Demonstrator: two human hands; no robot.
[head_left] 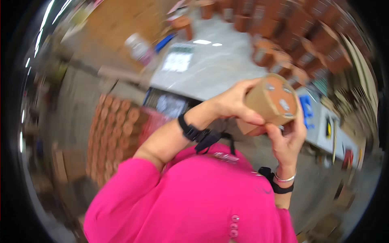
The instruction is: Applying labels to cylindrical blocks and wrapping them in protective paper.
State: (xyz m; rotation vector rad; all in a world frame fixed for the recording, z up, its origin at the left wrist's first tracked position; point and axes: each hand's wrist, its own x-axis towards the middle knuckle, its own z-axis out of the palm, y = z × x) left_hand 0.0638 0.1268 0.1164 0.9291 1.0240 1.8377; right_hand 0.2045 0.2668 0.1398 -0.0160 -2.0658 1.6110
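Between my two hands, in front of my chest, is a short tan cardboard tube (259, 99). It is tilted so that its orange-brown end shows, with several shiny spots on it. My left hand (239, 101) is closed round the tube's left side, its thumb along the lower edge. My right hand (288, 135) grips it from the right and below, the thumb near the left thumb. Some right fingers are hidden behind the tube. Motion blur softens the details.
Brown cylinders (298, 46) stand massed at the far right of the grey table (219, 69). A white sheet (177, 60), a bottle (139, 46) and a blue object (165, 42) lie farther left. Rows of tubes (117, 133) fill the lower left. A yellow-black tool (328, 128) lies right.
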